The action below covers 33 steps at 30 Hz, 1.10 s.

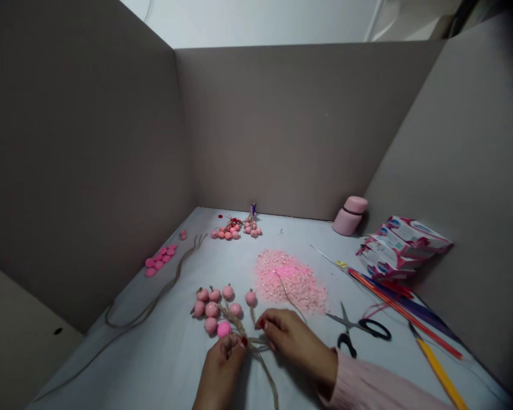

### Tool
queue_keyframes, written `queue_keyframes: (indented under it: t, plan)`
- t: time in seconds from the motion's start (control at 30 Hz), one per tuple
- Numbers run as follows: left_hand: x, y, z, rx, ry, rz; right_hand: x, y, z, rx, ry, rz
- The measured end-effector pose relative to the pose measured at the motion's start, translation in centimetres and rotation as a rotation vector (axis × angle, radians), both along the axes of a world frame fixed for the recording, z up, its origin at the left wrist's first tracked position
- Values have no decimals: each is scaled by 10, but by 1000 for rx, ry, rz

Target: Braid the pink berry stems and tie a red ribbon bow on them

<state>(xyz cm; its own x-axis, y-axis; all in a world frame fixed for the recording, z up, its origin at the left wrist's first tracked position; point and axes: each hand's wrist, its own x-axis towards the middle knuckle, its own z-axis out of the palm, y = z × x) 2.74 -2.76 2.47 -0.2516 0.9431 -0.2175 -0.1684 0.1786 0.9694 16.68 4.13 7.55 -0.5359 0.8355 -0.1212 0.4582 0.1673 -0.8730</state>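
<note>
A cluster of round pink beads (212, 310) on twine lies at the front middle of the table, one bead brighter pink than the others. My left hand (223, 364) pinches the twine (236, 322) just below this cluster. Beside it, my right hand (297, 340) has its fingers closed on the twine stem of a single pink bead (251, 298), which stands a little apart from the cluster. Loose twine ends (268, 373) trail between my hands toward the front edge. The fingertips partly cover where the strands meet.
A heap of pink granules (288, 282) lies beyond my right hand. Scissors (347, 324), a yellow cutter (440, 370), red sticks (404, 310), boxes (404, 247) and a pink bottle (349, 216) are right. Long twine (154, 304) and bright pink discs (159, 260) lie left; finished-looking bead bunches (252, 229) sit behind.
</note>
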Motion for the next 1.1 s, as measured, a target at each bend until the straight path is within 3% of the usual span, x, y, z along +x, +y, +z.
queue_keyframes:
  t: [0.13, 0.37, 0.5, 0.67, 0.83, 0.93, 1.1]
  plan:
    - [-2, -1, 7, -15, 49, -69, 3, -22, -10, 218, -130, 44]
    - [-4, -3, 8, -26, 56, -103, 9, -35, 3, 532, -234, -23]
    - [-7, -1, 4, 24, 15, -165, 5, -42, 0, 499, -282, 51]
    - [-9, -2, 2, -14, 7, -184, 1, -38, -5, 478, -311, 44]
    - [-7, -3, 6, -15, 79, -145, 17, -32, -1, 388, -181, 100]
    - [-5, -4, 9, -20, 77, -123, 31, -34, 3, 367, -161, 56]
    - [1, -5, 5, -121, -165, -43, 44, -42, 11, 402, -292, 118]
